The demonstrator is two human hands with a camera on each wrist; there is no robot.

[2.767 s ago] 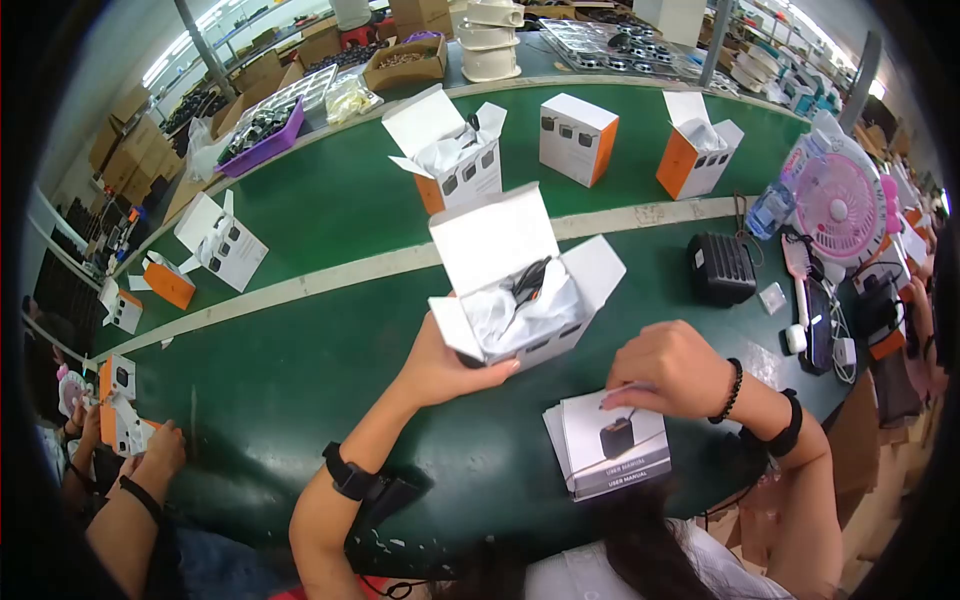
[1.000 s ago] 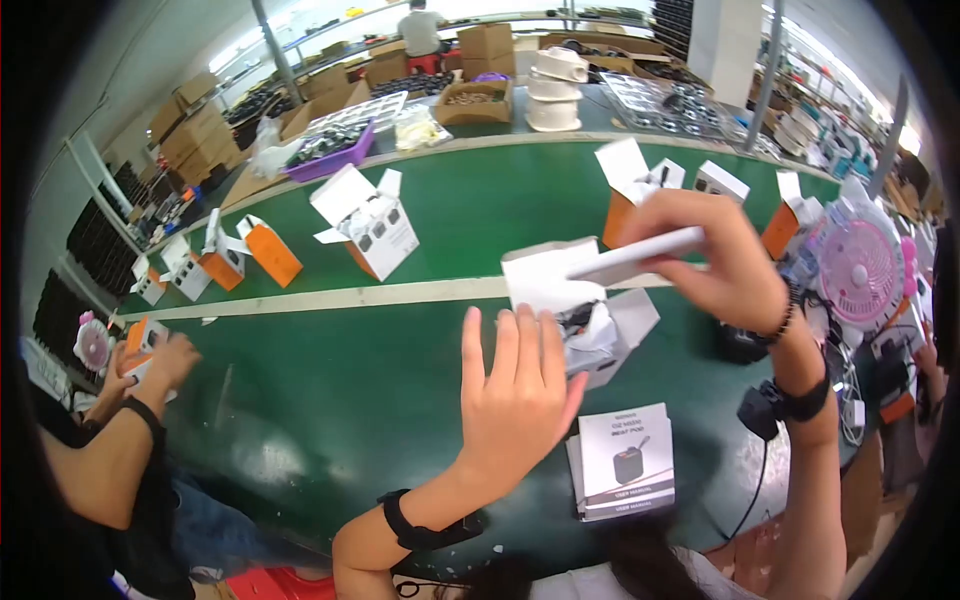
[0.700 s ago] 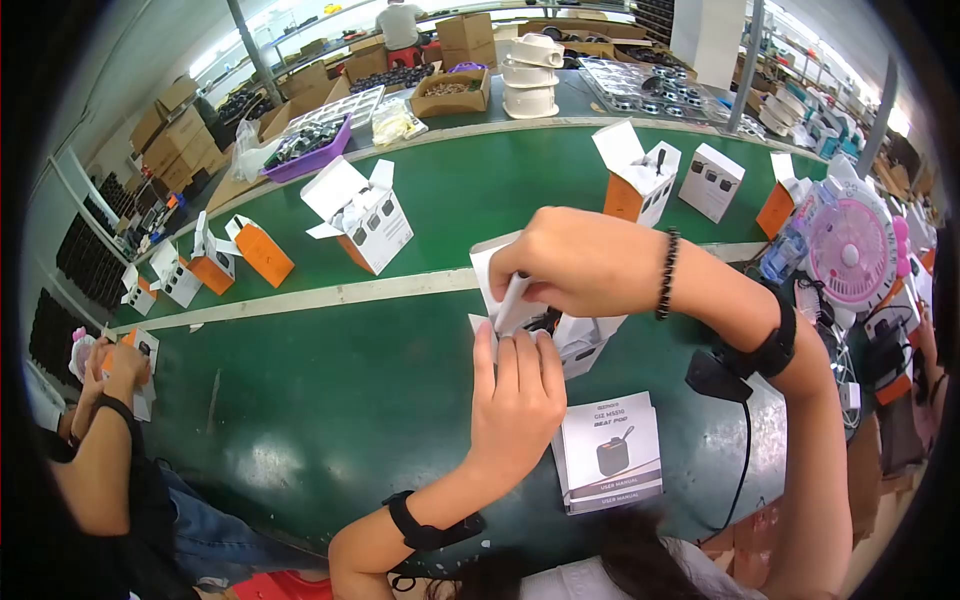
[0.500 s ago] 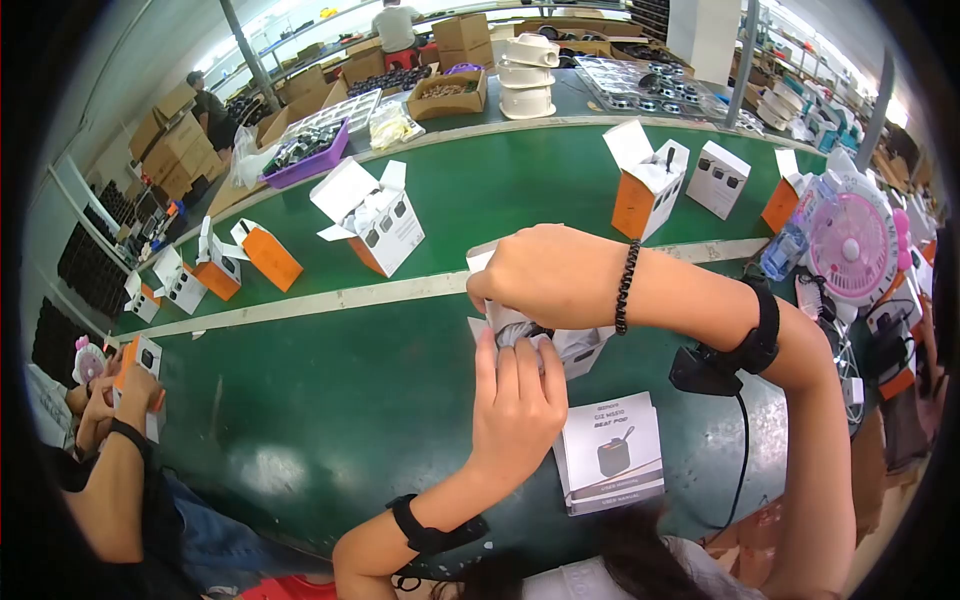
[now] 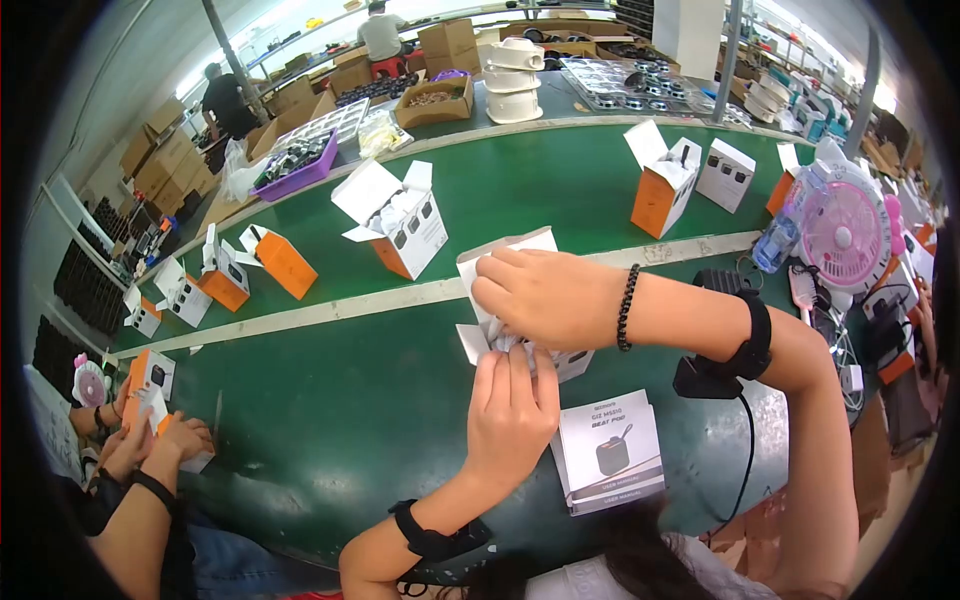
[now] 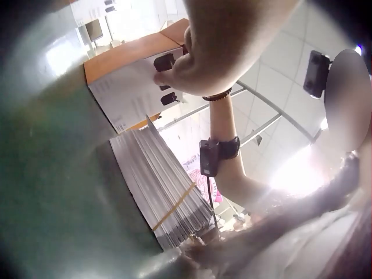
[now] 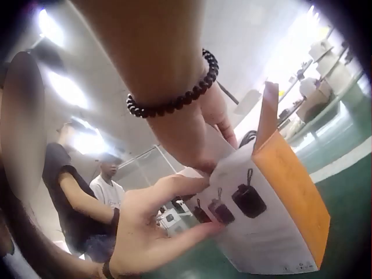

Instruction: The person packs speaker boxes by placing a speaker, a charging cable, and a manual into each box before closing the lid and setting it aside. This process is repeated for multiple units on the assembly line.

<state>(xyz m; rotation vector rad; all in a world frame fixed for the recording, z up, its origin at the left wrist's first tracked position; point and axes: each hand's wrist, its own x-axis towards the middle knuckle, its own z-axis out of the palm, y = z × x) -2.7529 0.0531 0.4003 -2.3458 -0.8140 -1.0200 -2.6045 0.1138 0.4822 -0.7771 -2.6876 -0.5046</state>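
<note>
An open white-and-orange box (image 5: 573,367) (image 7: 250,224) stands before the person, its flaps raised. The left hand (image 5: 512,415) (image 6: 224,43) (image 7: 160,224) grips the near wall, fingers bent over the rim and thumb against the printed side. Above the opening, the right hand (image 5: 550,297) (image 7: 189,131) reaches down with bent fingers; a thin white piece (image 7: 220,144) shows between its thumb and fingers, its lower part hidden. White wrapping partly shows inside. A stack of user manuals (image 5: 612,450) (image 6: 157,183) lies close by, with a band around it in the left wrist view.
More open boxes (image 5: 412,235) stand along the far green strip. To the right are a pink fan (image 5: 843,235), a bottle (image 5: 776,243), a dark speaker (image 5: 722,282) and cables. At the left, another person's hands (image 5: 180,440) work on a box.
The right hand took a white booklet from beside the manuals to the box and lowered it in. The left hand moved from the box's side to its near rim.
</note>
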